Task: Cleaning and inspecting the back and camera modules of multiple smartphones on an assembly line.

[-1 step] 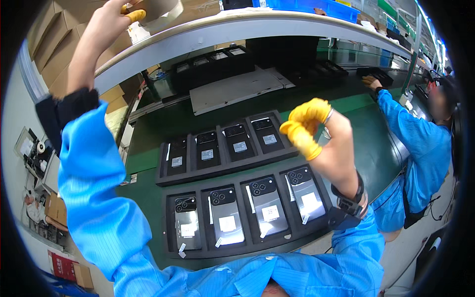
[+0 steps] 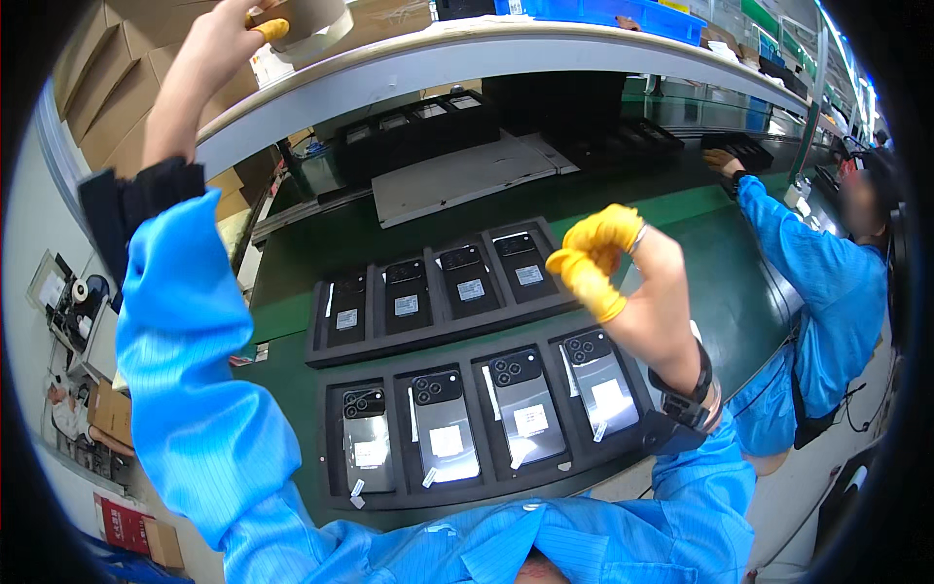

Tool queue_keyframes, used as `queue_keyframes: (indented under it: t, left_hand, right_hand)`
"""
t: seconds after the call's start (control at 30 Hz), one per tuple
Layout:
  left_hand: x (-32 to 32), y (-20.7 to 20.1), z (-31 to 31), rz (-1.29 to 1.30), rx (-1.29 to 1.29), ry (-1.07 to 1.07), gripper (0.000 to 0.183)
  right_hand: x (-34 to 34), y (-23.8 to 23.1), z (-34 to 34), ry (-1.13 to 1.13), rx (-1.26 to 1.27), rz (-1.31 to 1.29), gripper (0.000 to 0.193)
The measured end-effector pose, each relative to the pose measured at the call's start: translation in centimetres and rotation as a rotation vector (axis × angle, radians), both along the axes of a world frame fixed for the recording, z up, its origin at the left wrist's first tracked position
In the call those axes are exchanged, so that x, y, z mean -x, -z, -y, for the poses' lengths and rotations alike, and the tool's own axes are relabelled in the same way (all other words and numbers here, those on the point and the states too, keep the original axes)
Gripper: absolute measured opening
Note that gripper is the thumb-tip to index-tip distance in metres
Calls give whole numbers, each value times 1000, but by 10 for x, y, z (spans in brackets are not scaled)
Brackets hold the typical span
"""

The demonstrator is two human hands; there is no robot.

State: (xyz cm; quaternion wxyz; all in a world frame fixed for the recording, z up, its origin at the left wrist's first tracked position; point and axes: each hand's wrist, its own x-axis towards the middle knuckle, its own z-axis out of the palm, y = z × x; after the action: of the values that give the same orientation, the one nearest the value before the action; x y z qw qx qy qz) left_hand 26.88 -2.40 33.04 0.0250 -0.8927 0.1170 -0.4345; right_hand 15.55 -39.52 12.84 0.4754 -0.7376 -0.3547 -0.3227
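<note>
My left hand (image 2: 226,37) is raised to the shelf at the upper left, its yellow-covered fingertips closed on a brown and white roll (image 2: 316,34). Above the trays, my right hand (image 2: 623,273) hangs with yellow-covered thumb and fingers curled together. Whatever may be pinched there is hidden. Below it lies a black foam tray (image 2: 399,384) with several smartphones (image 2: 443,423), backs up, each bearing a white label and a film tab. Behind sits a second foam tray (image 2: 336,352) holding dark smartphones (image 2: 404,292) with pale labels.
A white-edged shelf (image 2: 486,44) crosses above the green bench (image 2: 292,258). Under it lie a grey panel (image 2: 467,180) and more black trays (image 2: 418,127). Cardboard boxes (image 2: 117,83) stand at left. At right, a co-worker in blue (image 2: 817,263) reaches to another tray (image 2: 744,151).
My right hand has shifted slightly left and down, still curled. My left forearm has moved a little right, with the hand staying at the roll.
</note>
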Motion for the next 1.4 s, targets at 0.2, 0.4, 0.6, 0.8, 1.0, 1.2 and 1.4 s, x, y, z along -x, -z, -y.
queue_keyframes:
  t: [0.2,0.4,0.6,0.8,1.0,1.2,1.4]
  left_hand:
    - [-57,10,-10,-24,99,-127,41]
    - [19,85,49,360,173,184,21]
    - [68,263,58,-1114,-138,177,20]
    - [45,322,59,-930,-123,188,20]
    - [23,353,78,-701,-198,270,17]
    - [49,335,72,-869,-88,316,26]
    - [28,355,60,-733,-219,491,29]
  right_hand:
    - [0,11,11,16,87,-58,16]
    - [0,25,17,-1,62,-111,16]
    - [-10,56,1,-126,108,-274,19]
    - [-11,71,-4,-130,119,-330,19]
    - [-14,82,-5,-107,85,-410,20]
    - [-15,90,6,-89,-7,-462,18]
    - [-17,92,3,-110,-39,-467,16]
